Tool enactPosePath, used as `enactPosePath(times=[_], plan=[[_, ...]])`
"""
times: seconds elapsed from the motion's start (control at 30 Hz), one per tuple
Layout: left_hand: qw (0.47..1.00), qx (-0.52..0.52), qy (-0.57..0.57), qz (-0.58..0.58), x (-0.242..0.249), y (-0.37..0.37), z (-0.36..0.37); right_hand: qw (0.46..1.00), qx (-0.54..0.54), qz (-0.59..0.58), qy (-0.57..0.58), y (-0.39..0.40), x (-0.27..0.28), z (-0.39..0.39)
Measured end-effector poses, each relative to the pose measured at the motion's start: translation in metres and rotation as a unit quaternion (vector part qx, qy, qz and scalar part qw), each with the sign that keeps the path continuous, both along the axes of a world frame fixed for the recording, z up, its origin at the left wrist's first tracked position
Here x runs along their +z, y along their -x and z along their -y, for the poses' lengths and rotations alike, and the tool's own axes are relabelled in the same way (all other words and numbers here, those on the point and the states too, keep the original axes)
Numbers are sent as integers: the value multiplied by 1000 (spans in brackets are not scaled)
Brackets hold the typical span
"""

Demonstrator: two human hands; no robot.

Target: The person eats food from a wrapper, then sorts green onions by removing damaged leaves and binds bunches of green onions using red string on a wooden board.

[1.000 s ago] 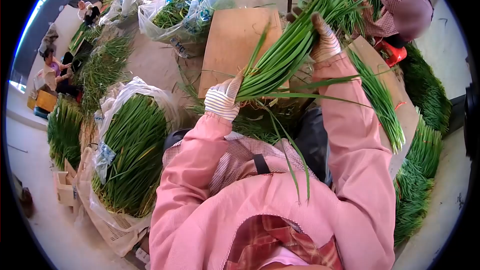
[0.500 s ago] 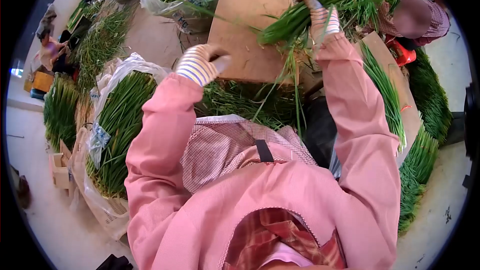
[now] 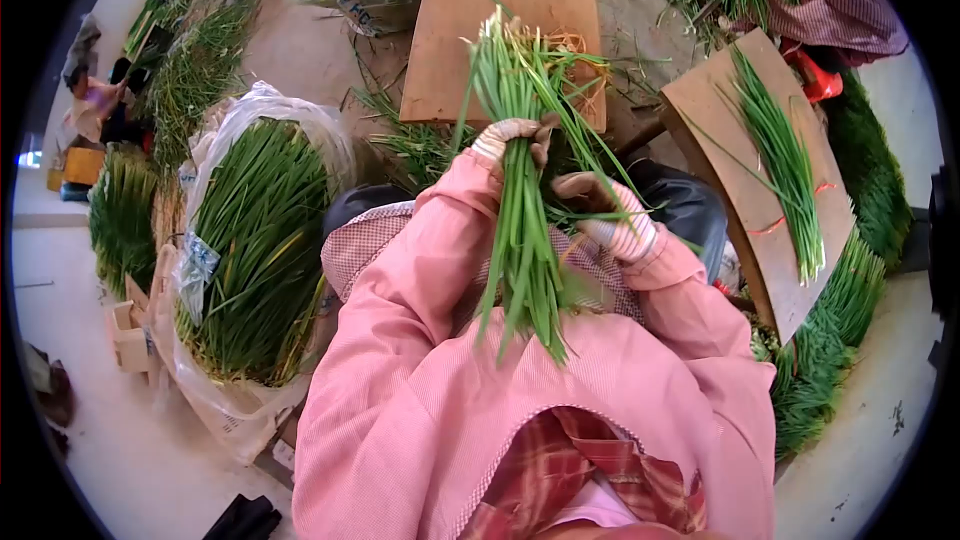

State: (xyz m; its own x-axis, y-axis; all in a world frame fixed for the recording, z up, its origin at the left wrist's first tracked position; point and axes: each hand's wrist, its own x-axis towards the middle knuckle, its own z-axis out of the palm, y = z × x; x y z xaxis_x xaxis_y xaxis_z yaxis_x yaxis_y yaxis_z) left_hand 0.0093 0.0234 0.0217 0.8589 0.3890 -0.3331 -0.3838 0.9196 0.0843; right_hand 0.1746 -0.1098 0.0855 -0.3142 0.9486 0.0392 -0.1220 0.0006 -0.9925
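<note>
Left hand (image 3: 512,137), gloved, is gripping the chive bunch (image 3: 522,200) mid-stem, holding it upright over the lap. Right hand (image 3: 607,216), gloved, is touching the bunch's side, fingers loosely curled. Wooden board (image 3: 450,30) is lying beyond. Bagged chives (image 3: 255,240) are sitting at left; another board (image 3: 720,140) with chives at right.

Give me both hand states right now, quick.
Left hand: closed around the bunch of chives.
Right hand: on the same bunch, grip cannot be told.
</note>
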Motion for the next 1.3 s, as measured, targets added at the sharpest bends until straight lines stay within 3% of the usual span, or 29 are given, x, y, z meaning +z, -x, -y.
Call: enactPosePath(times=[0.03,0.07,0.1,0.13,0.17,0.23,0.3,0.43,0.5,0.57,0.63,0.73,0.83,0.9,0.97,1.03,1.3], plan=[[997,-5,-53,-51,3,7,-4,991,-24,-55,116,-5,-11,7],[994,-27,-83,-59,12,15,-5,982,-52,-27,178,-4,-14,3],[990,-47,-113,-66,22,23,-5,974,-15,-48,221,-1,-19,-2],[954,-27,-196,-226,63,30,9,960,5,-139,242,10,-22,-5],[898,-48,-322,-295,57,41,6,938,27,-229,258,25,-22,-13],[883,-90,-397,-234,83,59,15,926,120,-337,122,59,-7,-39],[889,-71,-385,-240,100,80,33,874,113,-459,111,82,-15,-59],[826,-81,-402,-388,111,107,91,808,8,-578,114,98,18,-78],[891,-52,-262,-367,101,118,122,772,-22,-608,185,99,-14,-88],[883,-52,-286,-369,77,119,142,729,-36,-639,242,87,-40,-100],[931,-72,-210,-290,54,128,154,773,-123,-568,255,69,-51,-109],[937,-9,-190,-292,46,111,171,808,-195,-490,264,56,-39,-131],[967,77,-83,-226,57,100,172,845,-275,-389,244,46,-27,-153],[982,55,-35,-177,52,106,172,906,-271,-185,266,43,-2,-157],[977,69,-64,-192,69,97,176,889,-338,-209,229,23,-31,-198],[971,114,-54,-205,80,93,179,927,-314,-144,145,-8,0,-210],[961,123,-82,-236,60,107,180,921,-386,-52,3,-82,67,-249]])
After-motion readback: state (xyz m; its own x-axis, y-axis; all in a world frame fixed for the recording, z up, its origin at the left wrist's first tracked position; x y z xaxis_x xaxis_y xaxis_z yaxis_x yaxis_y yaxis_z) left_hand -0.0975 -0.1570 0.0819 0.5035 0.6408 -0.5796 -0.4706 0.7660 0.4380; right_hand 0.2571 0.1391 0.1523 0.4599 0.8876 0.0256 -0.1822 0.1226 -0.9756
